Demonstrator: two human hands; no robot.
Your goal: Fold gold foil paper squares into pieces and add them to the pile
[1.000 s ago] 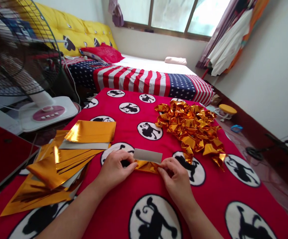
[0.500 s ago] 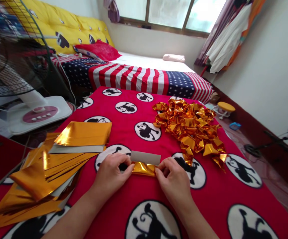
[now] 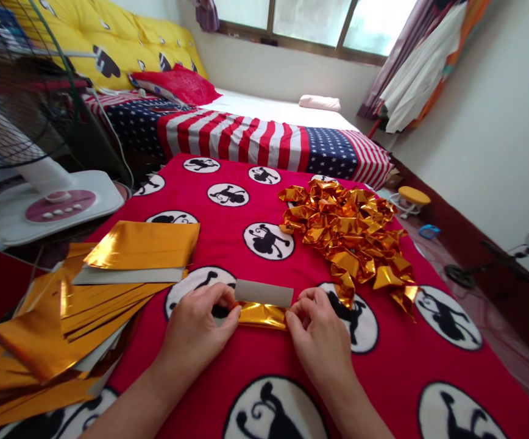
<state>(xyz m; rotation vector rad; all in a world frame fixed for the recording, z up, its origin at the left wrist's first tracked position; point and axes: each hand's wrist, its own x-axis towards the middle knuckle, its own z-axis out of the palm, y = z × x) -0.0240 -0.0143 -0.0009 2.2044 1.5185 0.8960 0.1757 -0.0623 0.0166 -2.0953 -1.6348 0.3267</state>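
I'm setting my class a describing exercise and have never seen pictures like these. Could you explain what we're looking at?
There is no machine here: these are a person's bare hands, seen by one camera worn on the head, looking forward and down. The left hand and right hand hold a partly folded paper sheet by its two ends, gold below and grey above. It is over a red cloth with black figures in white circles. To the left lie flat gold sheets; to the right, a heap of folded gold pieces. Beyond is a bed.
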